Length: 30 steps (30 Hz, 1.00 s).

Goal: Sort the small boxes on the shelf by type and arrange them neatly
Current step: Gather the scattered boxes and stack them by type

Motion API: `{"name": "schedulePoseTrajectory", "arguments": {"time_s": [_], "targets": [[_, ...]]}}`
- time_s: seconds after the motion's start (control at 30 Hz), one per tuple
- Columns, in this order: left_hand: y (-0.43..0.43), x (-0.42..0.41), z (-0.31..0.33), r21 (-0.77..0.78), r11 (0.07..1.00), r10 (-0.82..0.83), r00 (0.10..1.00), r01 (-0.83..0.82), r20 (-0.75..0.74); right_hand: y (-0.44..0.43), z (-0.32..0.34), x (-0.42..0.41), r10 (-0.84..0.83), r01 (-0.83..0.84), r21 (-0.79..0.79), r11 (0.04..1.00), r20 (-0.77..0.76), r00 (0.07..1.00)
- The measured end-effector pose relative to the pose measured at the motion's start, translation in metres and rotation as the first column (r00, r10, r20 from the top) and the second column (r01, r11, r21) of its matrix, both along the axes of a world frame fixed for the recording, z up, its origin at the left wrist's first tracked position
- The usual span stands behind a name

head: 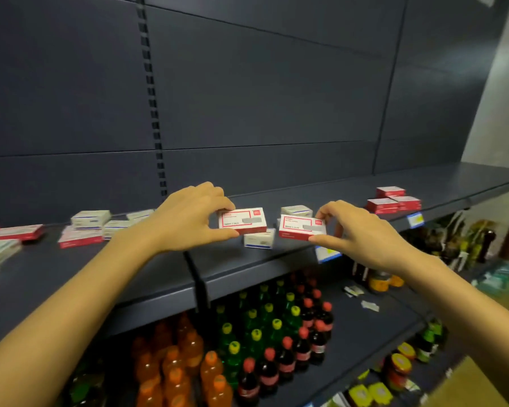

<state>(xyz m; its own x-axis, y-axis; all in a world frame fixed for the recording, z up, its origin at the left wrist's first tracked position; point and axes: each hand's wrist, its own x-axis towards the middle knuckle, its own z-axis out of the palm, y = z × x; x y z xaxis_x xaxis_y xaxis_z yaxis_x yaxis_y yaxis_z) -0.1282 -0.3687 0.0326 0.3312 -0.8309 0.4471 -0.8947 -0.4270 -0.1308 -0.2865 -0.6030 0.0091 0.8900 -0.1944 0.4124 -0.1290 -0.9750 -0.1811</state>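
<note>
My left hand [188, 220] pinches a red-and-white box [243, 221] by its left end, held just above the dark shelf [165, 277]. A second red-and-white box [301, 227] is pinched at its right end by my right hand [362, 233]. Two blue-and-white boxes lie close by, one [259, 239] below the left-hand box and one [296, 210] behind the right-hand box. Three red boxes [393, 201] are grouped at the shelf's right. A mixed scatter of red and blue-white boxes [86, 230] lies at the left.
The shelf's dark back panel [247, 98] rises behind the boxes. Blue price tags [326, 254] hang on the front edge. Below stand orange, green and dark soda bottles [247, 348], with jars [394, 368] at the lower right.
</note>
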Motion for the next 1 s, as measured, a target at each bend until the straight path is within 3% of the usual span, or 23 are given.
{"name": "schedulePoseTrajectory", "arguments": {"time_s": [0.43, 1.0], "targets": [[-0.185, -0.056, -0.02, -0.131, 0.991, -0.02, 0.994, 0.007, -0.105, -0.17, -0.016, -0.072, -0.122, 0.122, 0.025, 0.992, -0.012, 0.992], [-0.397, 0.001, -0.021, 0.022, 0.999, 0.03, 0.98, -0.026, -0.195, -0.351, -0.007, -0.045, -0.214, 0.216, 0.056, 0.975, -0.045, 0.976]]}}
